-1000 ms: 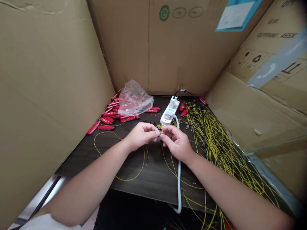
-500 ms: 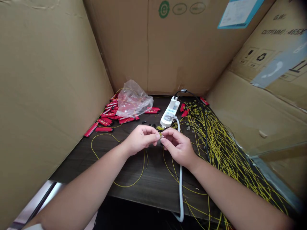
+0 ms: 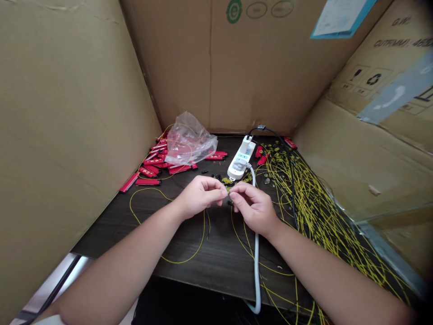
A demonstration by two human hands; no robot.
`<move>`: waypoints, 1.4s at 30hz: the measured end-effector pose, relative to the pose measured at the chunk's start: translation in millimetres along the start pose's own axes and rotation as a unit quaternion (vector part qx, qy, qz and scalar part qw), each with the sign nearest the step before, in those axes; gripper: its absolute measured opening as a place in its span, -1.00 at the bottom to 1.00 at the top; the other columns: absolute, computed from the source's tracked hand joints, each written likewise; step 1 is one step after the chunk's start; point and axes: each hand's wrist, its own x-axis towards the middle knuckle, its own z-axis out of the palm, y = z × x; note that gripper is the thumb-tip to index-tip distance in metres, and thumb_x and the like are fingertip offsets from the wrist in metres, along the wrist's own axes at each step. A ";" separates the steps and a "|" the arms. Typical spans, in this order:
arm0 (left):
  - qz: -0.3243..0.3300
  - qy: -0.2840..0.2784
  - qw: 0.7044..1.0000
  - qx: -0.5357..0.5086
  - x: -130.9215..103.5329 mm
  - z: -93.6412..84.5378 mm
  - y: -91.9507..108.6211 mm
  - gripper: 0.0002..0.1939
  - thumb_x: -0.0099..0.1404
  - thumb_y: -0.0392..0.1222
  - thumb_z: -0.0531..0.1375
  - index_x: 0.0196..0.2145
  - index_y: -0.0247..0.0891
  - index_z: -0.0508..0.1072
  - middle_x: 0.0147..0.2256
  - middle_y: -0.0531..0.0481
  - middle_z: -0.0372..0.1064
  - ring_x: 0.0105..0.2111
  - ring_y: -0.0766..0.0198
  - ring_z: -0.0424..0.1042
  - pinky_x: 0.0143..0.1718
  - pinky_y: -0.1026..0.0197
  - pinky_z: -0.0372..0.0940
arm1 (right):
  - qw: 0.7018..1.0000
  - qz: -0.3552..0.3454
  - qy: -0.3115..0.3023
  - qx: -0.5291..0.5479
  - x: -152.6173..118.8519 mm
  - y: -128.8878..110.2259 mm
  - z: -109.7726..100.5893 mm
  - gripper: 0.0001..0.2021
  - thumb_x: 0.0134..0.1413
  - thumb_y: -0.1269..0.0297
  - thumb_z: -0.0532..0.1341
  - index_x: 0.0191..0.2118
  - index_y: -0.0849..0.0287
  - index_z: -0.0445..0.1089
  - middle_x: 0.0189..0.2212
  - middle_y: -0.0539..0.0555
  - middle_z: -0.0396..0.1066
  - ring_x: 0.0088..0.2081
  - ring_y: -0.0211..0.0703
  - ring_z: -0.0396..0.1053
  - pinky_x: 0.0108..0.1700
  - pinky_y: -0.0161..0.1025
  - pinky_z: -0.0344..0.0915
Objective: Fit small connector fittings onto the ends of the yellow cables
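Note:
My left hand (image 3: 204, 195) and my right hand (image 3: 256, 208) meet over the middle of the table, fingertips close together. Thumb and forefinger of the left are pinched on a small yellow bit (image 3: 228, 190), the same colour as the cords lying about; it looks like part of a cord. My right hand is pinched at the same spot, but its fingertips hide what they grip. A thin yellow cord (image 3: 204, 228) loops down from under my left hand, and another (image 3: 233, 225) runs below my right. Small black pieces (image 3: 216, 177) lie just beyond the fingers.
A white power strip (image 3: 241, 160) stands behind my hands, its thick cable (image 3: 257, 271) running past my right wrist. Many yellow cords (image 3: 318, 216) heap at the right. Red oblong pieces (image 3: 149, 182) and a clear plastic bag (image 3: 189, 140) lie left. Cardboard (image 3: 250, 76) walls the table (image 3: 182, 277).
My hands keep nearly the same pose, the right fingertips shifting very slightly. The whole view has moved a little to the right in the picture.

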 end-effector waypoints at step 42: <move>0.050 0.016 0.996 0.068 0.6 1.3 2.0 -0.84 0.06 -0.18 0.27 -0.51 -0.36 0.46 -0.62 0.09 0.28 -0.61 0.46 0.19 -0.56 0.37 0.12 | 0.997 0.009 -0.038 -0.066 1.5 -0.5 -3.3 -0.71 0.25 0.24 0.04 -0.49 0.21 0.24 -0.63 -0.04 0.22 -0.56 -0.34 0.20 -0.43 -0.35 0.17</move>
